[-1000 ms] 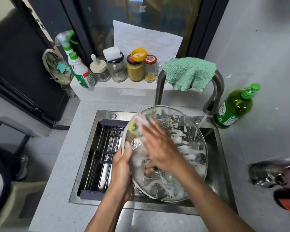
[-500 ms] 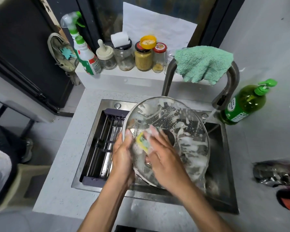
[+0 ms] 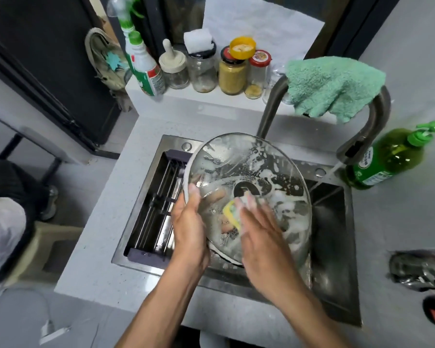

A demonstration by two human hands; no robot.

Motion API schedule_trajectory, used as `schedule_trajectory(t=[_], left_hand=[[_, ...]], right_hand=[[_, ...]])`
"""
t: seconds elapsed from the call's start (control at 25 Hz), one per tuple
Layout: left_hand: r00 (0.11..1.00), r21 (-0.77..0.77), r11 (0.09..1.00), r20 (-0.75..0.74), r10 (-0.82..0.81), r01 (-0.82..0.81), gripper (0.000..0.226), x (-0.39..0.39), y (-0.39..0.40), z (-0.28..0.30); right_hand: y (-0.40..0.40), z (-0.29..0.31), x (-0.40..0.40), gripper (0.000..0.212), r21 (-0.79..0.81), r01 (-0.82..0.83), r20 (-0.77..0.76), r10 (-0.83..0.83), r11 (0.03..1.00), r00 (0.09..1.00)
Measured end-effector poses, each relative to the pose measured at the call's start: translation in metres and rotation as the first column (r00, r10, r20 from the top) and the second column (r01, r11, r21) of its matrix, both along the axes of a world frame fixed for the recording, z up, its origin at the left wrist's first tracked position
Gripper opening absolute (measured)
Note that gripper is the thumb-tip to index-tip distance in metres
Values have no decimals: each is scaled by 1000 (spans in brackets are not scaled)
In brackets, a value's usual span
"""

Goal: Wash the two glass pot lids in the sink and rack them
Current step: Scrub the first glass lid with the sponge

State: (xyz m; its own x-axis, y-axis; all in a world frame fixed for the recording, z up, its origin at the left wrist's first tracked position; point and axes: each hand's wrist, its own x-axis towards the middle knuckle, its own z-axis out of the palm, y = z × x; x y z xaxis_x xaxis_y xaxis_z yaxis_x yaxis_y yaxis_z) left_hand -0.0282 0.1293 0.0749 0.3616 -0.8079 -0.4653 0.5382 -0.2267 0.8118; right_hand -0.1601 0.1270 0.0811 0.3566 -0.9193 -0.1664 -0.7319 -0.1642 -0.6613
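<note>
A large glass pot lid (image 3: 259, 169), streaked with suds, stands tilted on edge over the steel sink (image 3: 337, 259). My left hand (image 3: 190, 229) grips its left rim, thumb on the near face. My right hand (image 3: 264, 234) presses a yellow and green sponge (image 3: 231, 213) against the lid's lower middle, just below the dark knob seen through the glass. A dark wire rack (image 3: 156, 209) sits in the sink's left part. A second lid's white rim (image 3: 224, 256) seems to peek out beneath the held one.
The tap (image 3: 374, 116) arches over the sink with a green cloth (image 3: 332, 84) on it, and a thin stream runs at the right. A green soap bottle (image 3: 387, 159) stands at right. Jars and a spray bottle (image 3: 143, 69) line the back ledge.
My right hand has slid the sponge from the lid's upper left down to its lower middle. The lid stays tilted in my left hand. The camera has moved closer.
</note>
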Motion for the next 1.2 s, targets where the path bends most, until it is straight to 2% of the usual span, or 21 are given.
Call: schedule_trajectory(t=[0.08,0.2,0.32,0.36,0.44,0.48,0.56,0.6,0.68,0.72,0.8,0.84,0.96,1.08,1.12,1.2], left_hand=[[998,49,997,-16,53,-52,27,-3,1,-1],[995,39,998,-89,49,-45,27,-3,-1,2],[999,45,999,-40,26,-24,28,-7,-3,3],[999,53,999,-30,14,-12,26,-10,-3,3],[999,61,997,-16,-37,38,31,-13,0,5],[999,49,997,-10,-53,54,32,-11,1,3],[997,11,997,7,-78,77,30,-7,2,-1],[996,18,996,10,-90,90,31,-8,3,-2],[996,33,995,-11,-93,94,41,-7,4,0],[996,32,995,-10,-90,91,42,-5,4,1],[998,-24,997,12,-68,68,37,-1,2,3],[998,-38,997,16,-65,66,37,-4,3,5],[997,-36,997,22,-74,75,47,-7,5,8],[998,-77,996,49,-34,38,32,-10,6,10],[998,-59,998,54,-30,33,34,-11,7,11],[998,-42,999,64,-15,17,34,-8,12,11]], right_hand=[[-5,-2,-3,53,21,-92,100,90,996,991],[-6,-2,-8,51,15,104,-69,-103,994,992],[-3,-1,3,58,-20,-50,25,51,999,998],[-7,-5,2,58,-29,-47,7,47,999,999],[-13,-7,1,57,-25,91,-125,-94,996,988],[-15,-6,2,58,-29,95,-123,-97,995,988],[-22,-2,5,61,-75,-55,-14,54,996,998],[-28,-3,3,62,-112,-91,-24,88,990,996],[-39,-1,5,60,-124,10,-103,-23,992,994],[-40,2,7,59,-129,37,-93,-49,991,994],[-43,7,12,60,-164,-65,37,72,984,997],[-47,6,9,62,-173,-61,75,75,983,994],[-58,9,13,62,-193,226,22,-226,955,974],[-59,11,18,57,-348,113,149,-64,930,987],[-64,8,12,53,-350,152,177,-95,924,980],[-70,5,2,49,-258,346,178,-308,902,935]])
